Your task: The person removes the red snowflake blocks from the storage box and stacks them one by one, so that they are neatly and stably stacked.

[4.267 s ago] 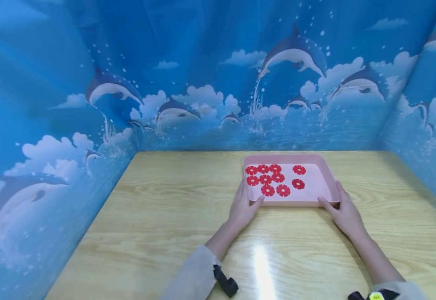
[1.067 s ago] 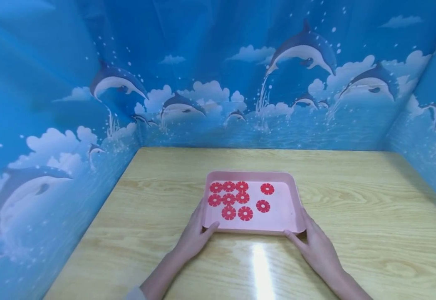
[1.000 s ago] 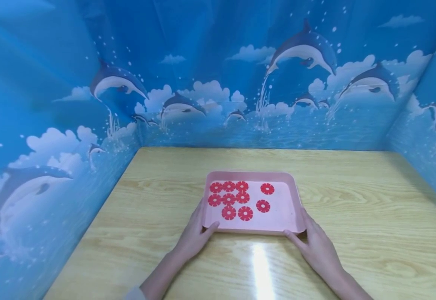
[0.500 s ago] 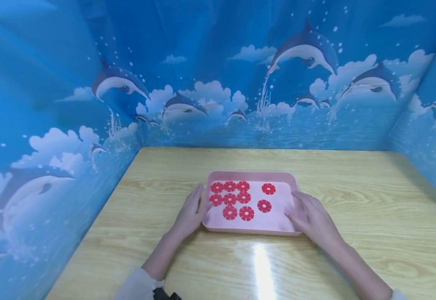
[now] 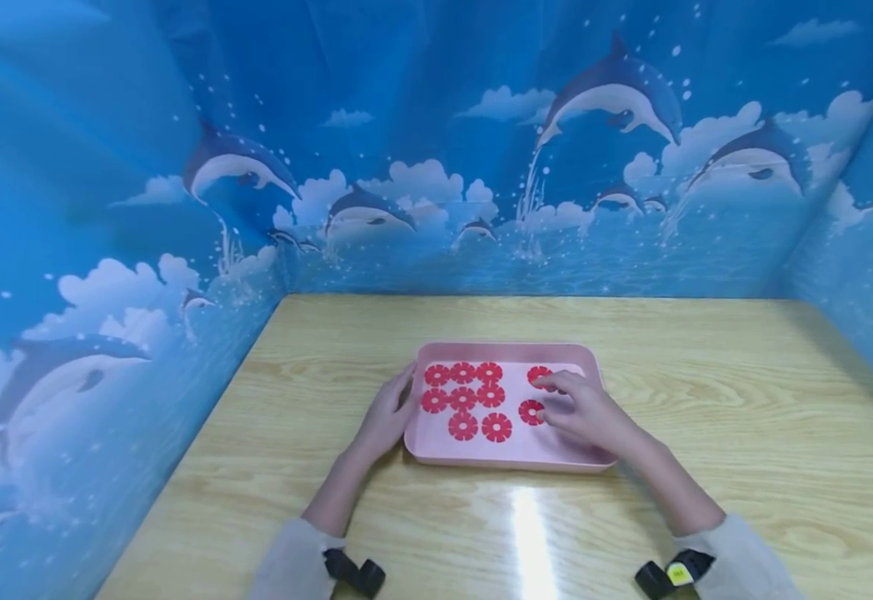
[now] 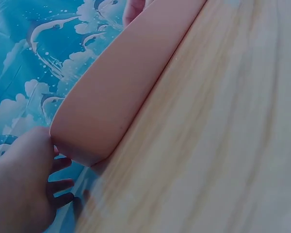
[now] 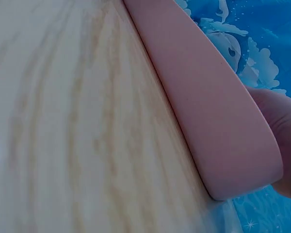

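Observation:
A pink tray [image 5: 511, 457] rests on the table, holding several red notched discs [image 5: 463, 398], most of them grouped at its left. Two more discs sit to the right, a rear one [image 5: 538, 377] and a front one [image 5: 530, 412]. Over the tray's right part is my right hand [image 5: 586, 410], thumb and forefinger spread, tips at these two discs and partly covering them. My left hand [image 5: 386, 421] lies against the tray's left side; in the left wrist view its fingers [image 6: 62, 185] extend beside the tray's corner. In the right wrist view the tray's wall [image 7: 208, 107] hides most of the right hand.
The wood-grain table [image 5: 316, 367] spreads around the tray. Behind it and at both sides hangs a blue dolphin-print sheet [image 5: 436, 150]. Black wrist straps show on the left sleeve [image 5: 294, 562] and the right sleeve [image 5: 744, 562].
The tray came nearer and leftward, held by both hands, and then stayed put. Since then the right hand has let go of its corner and moved left over the discs; the left hand loosened its grip.

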Available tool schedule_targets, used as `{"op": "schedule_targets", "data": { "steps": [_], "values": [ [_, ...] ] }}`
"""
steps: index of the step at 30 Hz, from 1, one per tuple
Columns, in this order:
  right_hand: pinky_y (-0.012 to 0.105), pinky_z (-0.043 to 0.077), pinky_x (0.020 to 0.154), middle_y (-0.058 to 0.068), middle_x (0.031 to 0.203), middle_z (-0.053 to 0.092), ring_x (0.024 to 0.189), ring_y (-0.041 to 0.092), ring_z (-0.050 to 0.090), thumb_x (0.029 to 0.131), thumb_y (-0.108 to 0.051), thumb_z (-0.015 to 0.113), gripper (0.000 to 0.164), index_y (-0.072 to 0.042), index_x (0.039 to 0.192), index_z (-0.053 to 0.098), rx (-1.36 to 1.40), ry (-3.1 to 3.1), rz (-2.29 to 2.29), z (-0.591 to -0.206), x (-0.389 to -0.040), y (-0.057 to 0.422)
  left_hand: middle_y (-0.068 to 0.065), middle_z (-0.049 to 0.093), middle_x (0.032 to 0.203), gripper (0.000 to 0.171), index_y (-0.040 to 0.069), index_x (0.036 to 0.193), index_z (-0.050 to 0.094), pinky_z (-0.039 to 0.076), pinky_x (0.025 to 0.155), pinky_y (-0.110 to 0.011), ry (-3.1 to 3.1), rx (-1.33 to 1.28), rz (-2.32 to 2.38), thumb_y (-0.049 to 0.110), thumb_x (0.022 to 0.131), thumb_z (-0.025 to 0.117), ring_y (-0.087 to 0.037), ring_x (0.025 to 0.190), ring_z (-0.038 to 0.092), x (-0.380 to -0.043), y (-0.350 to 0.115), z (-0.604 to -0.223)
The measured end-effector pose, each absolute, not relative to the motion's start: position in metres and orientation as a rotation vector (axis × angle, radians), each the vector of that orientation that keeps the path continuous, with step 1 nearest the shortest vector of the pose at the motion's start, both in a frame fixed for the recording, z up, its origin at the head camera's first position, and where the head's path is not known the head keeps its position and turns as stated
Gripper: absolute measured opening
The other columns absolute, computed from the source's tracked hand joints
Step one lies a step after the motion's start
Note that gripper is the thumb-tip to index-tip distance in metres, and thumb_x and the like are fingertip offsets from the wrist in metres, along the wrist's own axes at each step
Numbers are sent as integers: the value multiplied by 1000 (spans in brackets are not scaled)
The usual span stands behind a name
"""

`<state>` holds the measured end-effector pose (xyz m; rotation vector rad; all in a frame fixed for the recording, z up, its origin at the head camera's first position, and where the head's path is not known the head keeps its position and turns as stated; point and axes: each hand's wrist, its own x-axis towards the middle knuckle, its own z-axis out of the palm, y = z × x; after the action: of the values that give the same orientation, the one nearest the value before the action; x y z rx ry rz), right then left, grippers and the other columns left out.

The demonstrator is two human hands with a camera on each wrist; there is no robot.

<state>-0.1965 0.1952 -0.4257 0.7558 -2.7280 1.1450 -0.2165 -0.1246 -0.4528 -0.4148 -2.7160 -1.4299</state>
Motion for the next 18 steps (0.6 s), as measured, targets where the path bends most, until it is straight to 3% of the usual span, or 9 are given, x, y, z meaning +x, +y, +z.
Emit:
{"op": "schedule_targets", "data": {
  "steps": [9,18],
  "values": [
    [41,48,86,7,109,60,102,25,55,74,-12,77,39,-6,110,63,732,-2788,997,-433,-196,192,-10,34,143,49,13,143,35,21,106,-46,-2623,-376,-1576,19,96,48,-30,130,30,-217,-125,-460],
    [42,46,88,8,109,61,102,26,53,75,-15,76,41,-7,113,64,787,-2841,814,-433,-195,192,-9,34,143,49,14,143,34,21,106,-46,-2629,-380,-1587,19,96,48,-29,130,29,-217,-125,-460]
  ]
}}
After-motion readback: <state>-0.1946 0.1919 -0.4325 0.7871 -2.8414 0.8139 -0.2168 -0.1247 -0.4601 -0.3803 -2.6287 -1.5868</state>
